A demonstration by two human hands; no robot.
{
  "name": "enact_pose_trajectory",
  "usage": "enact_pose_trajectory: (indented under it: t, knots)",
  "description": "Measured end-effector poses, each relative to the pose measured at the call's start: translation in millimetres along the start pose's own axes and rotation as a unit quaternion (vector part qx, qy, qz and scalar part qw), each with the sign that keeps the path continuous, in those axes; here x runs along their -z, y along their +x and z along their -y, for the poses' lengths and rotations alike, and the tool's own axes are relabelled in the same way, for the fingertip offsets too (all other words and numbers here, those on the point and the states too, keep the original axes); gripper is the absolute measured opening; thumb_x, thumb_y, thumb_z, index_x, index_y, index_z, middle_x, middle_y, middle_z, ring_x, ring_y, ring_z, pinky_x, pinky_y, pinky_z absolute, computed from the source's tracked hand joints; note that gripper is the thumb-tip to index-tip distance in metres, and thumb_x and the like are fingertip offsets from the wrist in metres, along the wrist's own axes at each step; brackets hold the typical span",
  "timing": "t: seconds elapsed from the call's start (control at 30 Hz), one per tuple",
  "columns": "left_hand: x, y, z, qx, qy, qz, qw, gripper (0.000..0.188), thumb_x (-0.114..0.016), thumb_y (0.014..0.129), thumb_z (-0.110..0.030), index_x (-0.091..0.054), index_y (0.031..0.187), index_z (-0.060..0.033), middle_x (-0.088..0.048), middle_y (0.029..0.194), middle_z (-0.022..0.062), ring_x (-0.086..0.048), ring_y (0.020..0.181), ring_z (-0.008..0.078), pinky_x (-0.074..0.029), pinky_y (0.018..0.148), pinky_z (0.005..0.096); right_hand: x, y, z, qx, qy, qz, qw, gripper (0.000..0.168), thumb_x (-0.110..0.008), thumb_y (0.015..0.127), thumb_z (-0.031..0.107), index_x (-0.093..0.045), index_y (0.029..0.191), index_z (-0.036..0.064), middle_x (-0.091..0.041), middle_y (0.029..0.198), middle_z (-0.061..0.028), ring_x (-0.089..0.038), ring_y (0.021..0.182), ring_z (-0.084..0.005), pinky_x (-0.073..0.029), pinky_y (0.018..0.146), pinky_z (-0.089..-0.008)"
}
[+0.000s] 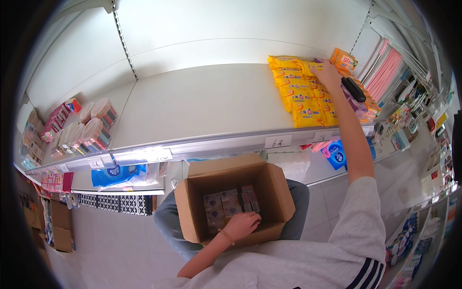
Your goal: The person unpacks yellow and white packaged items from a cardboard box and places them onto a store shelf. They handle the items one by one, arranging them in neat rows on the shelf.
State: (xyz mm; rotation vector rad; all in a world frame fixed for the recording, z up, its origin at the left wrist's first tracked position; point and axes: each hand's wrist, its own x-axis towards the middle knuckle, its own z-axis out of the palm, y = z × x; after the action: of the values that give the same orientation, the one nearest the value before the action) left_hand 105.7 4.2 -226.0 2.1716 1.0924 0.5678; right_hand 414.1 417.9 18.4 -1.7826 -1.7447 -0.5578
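Note:
A cardboard box [231, 169] with its flaps up rests between the person's knees. Inside are shrink-wrapped packs of small boxes [220, 202] and a few reddish small cartons [249, 198]. My left hand [242, 225] reaches into the near side of the box, fingers curled; whether it grips anything is hidden. Up on the shelf, my right hand [327, 76] has thumb and fingers on a yellow packet [309, 68] at the back of the second row. Yellow wrapped soap packets [306, 113] lie in rows beside it. A black device [353, 89] sits by my right wrist.
Orange soap packs [343, 59] and purple ones [357, 108] stand right of the yellow rows. Lidded tubs [96, 133] occupy the white shelf [202, 104] at left. Price tags [278, 141] line its front edge. Blue packages [115, 174] lie on the lower shelf.

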Motion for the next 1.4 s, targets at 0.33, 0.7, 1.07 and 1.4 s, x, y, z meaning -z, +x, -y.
enact_pose_trajectory:
  t: [0.33,0.7,1.07,1.4]
  knots:
    - [-1.7,1.1,1.7,0.022,0.0,0.022,1.0,0.016,-0.061,0.092,-0.02,-0.067,0.102,-0.0093,-0.069,0.101,0.0121,-0.067,0.091,0.0356,-0.055,0.077,0.0459,8.0,5.4,-7.1,0.022,-0.09,0.15,0.984,0.051,-0.066,0.091,0.051,-0.065,0.124,0.012,-0.061,0.126,-0.0165,-0.064,0.114,-0.0355,-0.054,0.089,-0.0535]
    - [7.6,-2.2,0.7,0.074,-0.038,0.048,0.995,0.021,-0.06,0.095,-0.022,-0.066,0.107,-0.0069,-0.069,0.102,0.0169,-0.066,0.093,0.0394,-0.054,0.079,0.0468,18.8,-17.2,30.5,0.113,-0.109,0.142,0.977,0.034,-0.058,0.089,0.027,-0.069,0.118,0.015,-0.07,0.12,-0.0148,-0.066,0.109,-0.0384,-0.053,0.092,-0.0519]
    - [47.3,41.1,38.8,0.11,0.072,0.001,0.991,0.021,-0.061,0.092,-0.019,-0.068,0.109,-0.0075,-0.069,0.102,0.0156,-0.065,0.098,0.0373,-0.054,0.087,0.0452,141.8,-231.9,91.9,0.287,0.368,0.145,0.872,0.035,-0.054,0.085,-0.001,-0.067,0.116,0.009,-0.07,0.112,-0.0126,-0.067,0.102,-0.0305,-0.052,0.089,-0.0386]
    - [-86.4,71.4,189.6,0.236,0.216,0.342,0.883,0.04,-0.075,0.077,-0.018,-0.072,0.115,-0.0058,-0.071,0.114,0.0195,-0.07,0.104,0.035,-0.056,0.082,0.0473,26.3,-461.9,100.5,0.157,0.199,0.613,0.748,0.028,-0.057,0.091,0.017,-0.068,0.116,0.007,-0.072,0.101,-0.0187,-0.067,0.096,-0.0412,-0.054,0.085,-0.0501]
